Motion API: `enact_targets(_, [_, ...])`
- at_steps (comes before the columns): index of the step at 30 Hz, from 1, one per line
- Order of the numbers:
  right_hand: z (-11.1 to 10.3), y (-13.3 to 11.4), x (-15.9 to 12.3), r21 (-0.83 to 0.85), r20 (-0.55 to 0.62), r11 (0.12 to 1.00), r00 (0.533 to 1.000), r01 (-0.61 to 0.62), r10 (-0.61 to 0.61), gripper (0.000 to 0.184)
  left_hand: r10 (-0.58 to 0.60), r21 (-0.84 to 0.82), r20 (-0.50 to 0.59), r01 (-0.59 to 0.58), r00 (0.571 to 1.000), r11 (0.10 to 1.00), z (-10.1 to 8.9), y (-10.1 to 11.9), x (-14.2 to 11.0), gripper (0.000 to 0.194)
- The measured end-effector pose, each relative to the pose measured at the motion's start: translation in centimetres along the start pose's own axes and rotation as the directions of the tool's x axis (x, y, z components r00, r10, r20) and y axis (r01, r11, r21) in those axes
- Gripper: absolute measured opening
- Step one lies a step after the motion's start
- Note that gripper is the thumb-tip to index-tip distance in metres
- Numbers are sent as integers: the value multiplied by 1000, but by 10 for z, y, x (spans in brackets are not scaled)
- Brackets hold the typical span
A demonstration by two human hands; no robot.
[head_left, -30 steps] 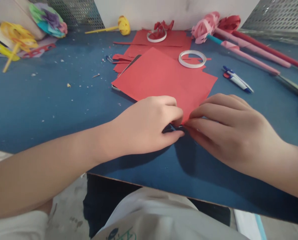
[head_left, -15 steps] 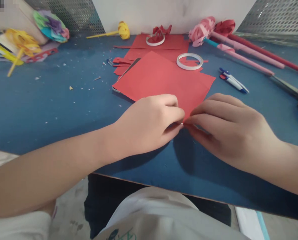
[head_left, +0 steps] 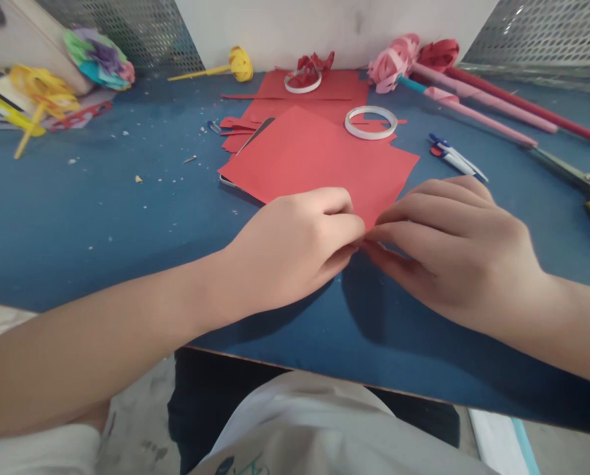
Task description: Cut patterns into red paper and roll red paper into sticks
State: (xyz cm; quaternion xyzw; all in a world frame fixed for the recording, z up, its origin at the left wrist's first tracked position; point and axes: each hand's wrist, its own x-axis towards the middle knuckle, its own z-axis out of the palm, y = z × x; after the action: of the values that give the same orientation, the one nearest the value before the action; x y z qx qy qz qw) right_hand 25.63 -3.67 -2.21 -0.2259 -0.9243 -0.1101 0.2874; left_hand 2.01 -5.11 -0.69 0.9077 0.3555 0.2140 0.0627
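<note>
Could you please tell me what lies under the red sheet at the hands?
Under the red sheet, part of a dark flat object shows at the left; more red paper shows beyond the far corner. The rest beneath is covered.

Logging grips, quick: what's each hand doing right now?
Left hand: closed at the red sheet; exact grip hidden.
Right hand: closed, pinching the red sheet's near corner.

A pale greyish top (head_left: pixel 314 429) with a dark-and-green marking (head_left: pixel 250 467), whitish left sleeve (head_left: pixel 37 452), bare forearms (head_left: pixel 126 323).
</note>
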Motion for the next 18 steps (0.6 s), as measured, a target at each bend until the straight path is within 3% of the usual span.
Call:
enact_targets(6, [1,1,-2,8,-14,1000,1000,-20,21,9,15,-57,-1,-15,1000,998,-1,0,0,17])
enact_targets(13, [0,-1,-1,12,-18,999,999,37,-37,8,13,-91,-2,-13,1000,996,-3,0,1,11])
enact_targets(18, [-1,0,-1,-15,-7,997,997,74,-74,15,-87,-66,43,90,995,994,-1,4,-5,11])
